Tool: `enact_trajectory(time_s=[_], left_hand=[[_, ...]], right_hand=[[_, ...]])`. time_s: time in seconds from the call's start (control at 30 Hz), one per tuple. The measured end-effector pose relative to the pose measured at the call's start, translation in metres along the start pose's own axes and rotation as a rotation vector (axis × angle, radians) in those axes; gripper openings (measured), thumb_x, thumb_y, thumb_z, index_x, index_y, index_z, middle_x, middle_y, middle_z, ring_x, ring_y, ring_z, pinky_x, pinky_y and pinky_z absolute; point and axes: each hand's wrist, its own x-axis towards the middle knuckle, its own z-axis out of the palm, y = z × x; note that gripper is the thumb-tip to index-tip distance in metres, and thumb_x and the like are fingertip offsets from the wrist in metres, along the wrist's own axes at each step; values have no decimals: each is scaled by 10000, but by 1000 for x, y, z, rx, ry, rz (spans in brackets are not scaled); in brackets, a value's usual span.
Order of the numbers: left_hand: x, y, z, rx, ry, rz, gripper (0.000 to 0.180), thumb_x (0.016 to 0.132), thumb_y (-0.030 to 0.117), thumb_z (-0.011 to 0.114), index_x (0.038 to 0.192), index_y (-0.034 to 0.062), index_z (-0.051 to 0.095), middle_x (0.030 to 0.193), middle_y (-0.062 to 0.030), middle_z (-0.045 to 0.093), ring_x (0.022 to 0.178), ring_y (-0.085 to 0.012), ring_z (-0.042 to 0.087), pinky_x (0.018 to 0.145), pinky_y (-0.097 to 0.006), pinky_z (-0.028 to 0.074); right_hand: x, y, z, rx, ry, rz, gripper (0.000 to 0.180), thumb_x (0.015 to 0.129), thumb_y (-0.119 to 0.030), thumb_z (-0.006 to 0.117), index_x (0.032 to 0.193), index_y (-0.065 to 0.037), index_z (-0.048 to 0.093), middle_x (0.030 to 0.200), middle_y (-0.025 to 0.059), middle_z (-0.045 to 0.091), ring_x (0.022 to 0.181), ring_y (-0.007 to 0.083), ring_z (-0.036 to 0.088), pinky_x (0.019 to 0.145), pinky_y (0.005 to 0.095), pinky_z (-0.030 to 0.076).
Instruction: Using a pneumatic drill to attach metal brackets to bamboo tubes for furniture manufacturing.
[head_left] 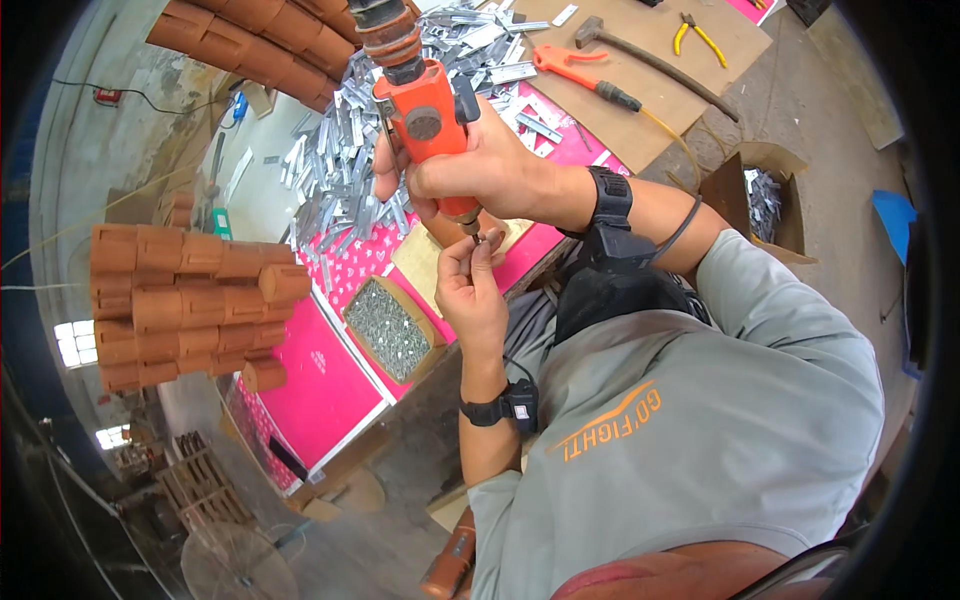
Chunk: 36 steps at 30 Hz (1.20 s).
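My right hand (490, 170) grips an orange power screwdriver (425, 110) that points downward, its hose running up out of view. Just under the bit, my left hand (470, 290) pinches a small screw (479, 239) between its fingertips against the tool's tip. Both wrists wear black bands. Both hands hover over a small wooden board (425, 262) lying on the pink-covered table (320, 380).
A wooden box of screws (388, 330) sits left of my left hand. Behind it lies a pile of several metal brackets (345, 170). A hammer (640, 55), a second orange driver (575, 68) and yellow pliers (697, 36) lie on a board. Terracotta tiles (185, 300) are stacked at left.
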Motion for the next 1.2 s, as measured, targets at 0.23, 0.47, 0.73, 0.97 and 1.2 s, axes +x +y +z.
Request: enact_trajectory(time_s=[0.23,0.47,0.73,0.97,1.2], left_hand=[[3,5,2,119,35,-35,117,1003,56,588,1041,-53,573,1000,-158,735,962,-182,714,823,-282,570],[5,4,0,206,46,-27,160,995,106,622,1062,-31,573,996,-120,727,869,-124,674,719,-236,523],[26,3,-1,644,174,207,141,913,98,714,977,-22,674,1122,-147,686,1064,-250,632,876,-336,513],[74,-15,-22,930,127,454,150,849,164,764,935,42,760,1353,-117,594,1328,-317,425,1114,-451,318],[81,-15,-24,852,108,266,176,830,151,777,950,23,774,1305,-159,622,1216,-324,540,1064,-442,392]], right_hand=[[0,9,-7,-63,-9,-13,204,727,-28,632,922,31,643,824,106,699,606,127,629,571,271,525],[1,12,-13,-101,-71,27,293,763,1,600,1056,13,594,930,120,690,767,129,649,653,295,537],[10,27,-19,-152,-65,-71,319,765,11,608,1084,8,590,929,108,691,802,130,650,664,286,538],[37,62,-38,-185,-45,-133,323,778,42,592,1100,32,576,984,103,652,893,173,685,676,320,581],[39,74,-49,-73,32,-73,304,778,30,601,1082,32,595,917,123,691,790,155,680,638,310,580]])
